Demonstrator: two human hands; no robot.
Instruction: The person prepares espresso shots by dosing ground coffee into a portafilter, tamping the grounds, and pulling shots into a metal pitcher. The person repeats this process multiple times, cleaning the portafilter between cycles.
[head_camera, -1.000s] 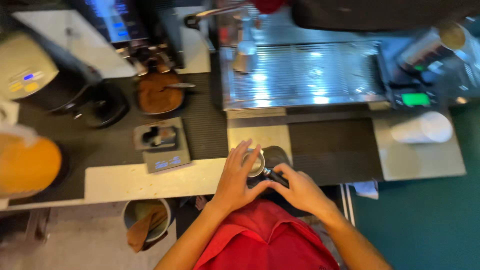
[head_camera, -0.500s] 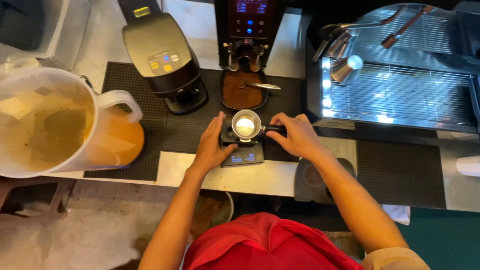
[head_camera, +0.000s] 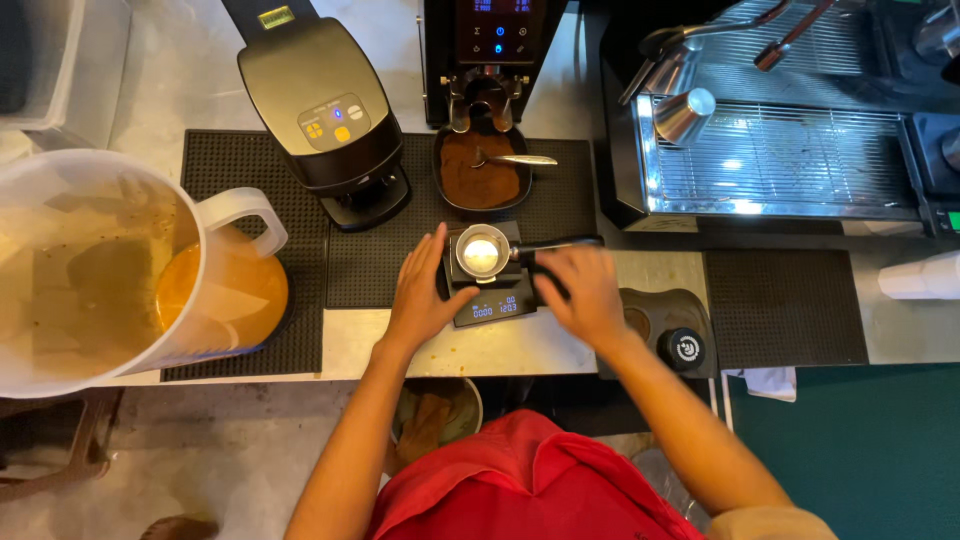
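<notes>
A metal portafilter (head_camera: 478, 252) sits on a small black digital scale (head_camera: 490, 303) at the counter's front edge, and its black handle (head_camera: 565, 243) points right. My left hand (head_camera: 420, 295) lies open against the left side of the scale, with the thumb reaching toward the basket. My right hand (head_camera: 580, 292) is blurred just below the handle, fingers spread, and seems to grip nothing. Behind the scale a dark tray of brown coffee grounds (head_camera: 480, 182) holds a spoon (head_camera: 515, 160).
A black grinder (head_camera: 335, 120) stands at the back left and a second one (head_camera: 495, 40) behind the tray. A big plastic pitcher of orange liquid (head_camera: 110, 270) fills the left. An espresso machine's metal grate (head_camera: 780, 160), a tamper station (head_camera: 680, 340) and white cups (head_camera: 920, 275) are on the right.
The view moved left from the espresso machine to the grinders. The portafilter now rests on the scale, and my right hand has slid off its handle.
</notes>
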